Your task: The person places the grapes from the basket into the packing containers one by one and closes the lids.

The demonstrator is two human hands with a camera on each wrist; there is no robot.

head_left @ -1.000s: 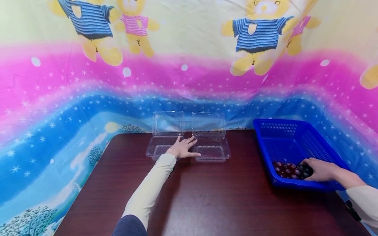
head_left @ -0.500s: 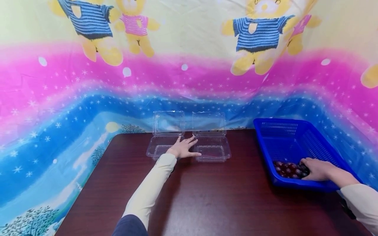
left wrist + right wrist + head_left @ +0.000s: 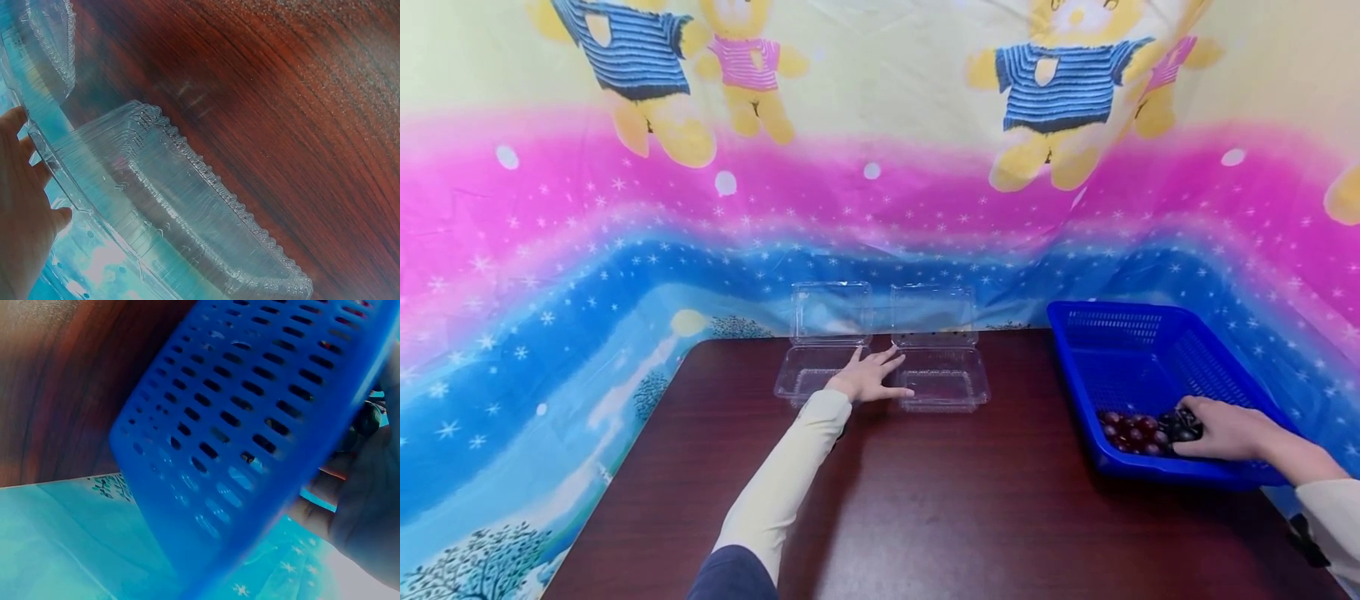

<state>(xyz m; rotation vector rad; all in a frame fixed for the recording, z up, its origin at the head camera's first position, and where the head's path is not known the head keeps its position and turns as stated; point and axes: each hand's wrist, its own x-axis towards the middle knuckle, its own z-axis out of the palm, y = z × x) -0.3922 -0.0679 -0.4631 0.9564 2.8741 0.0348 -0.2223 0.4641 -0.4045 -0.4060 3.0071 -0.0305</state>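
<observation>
R hand [image 3: 1228, 429], fingers round dark grapes [image 3: 1182, 425], is slightly further R in basket [image 3: 1127, 383] at tabletop's [image 3: 925, 500] R edge; they shift w/ it, so hold seems OK. L hand [image 3: 867, 377] unmoved, spread at boxes [image 3: 966, 383], nr. far edge.

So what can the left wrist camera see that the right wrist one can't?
Only the left one: a clear box, part of another clear box, and the left hand.

Only the right one: the blue basket, the right hand and a bit of dark fruit.

Both: the brown table and the blue cloth.
</observation>
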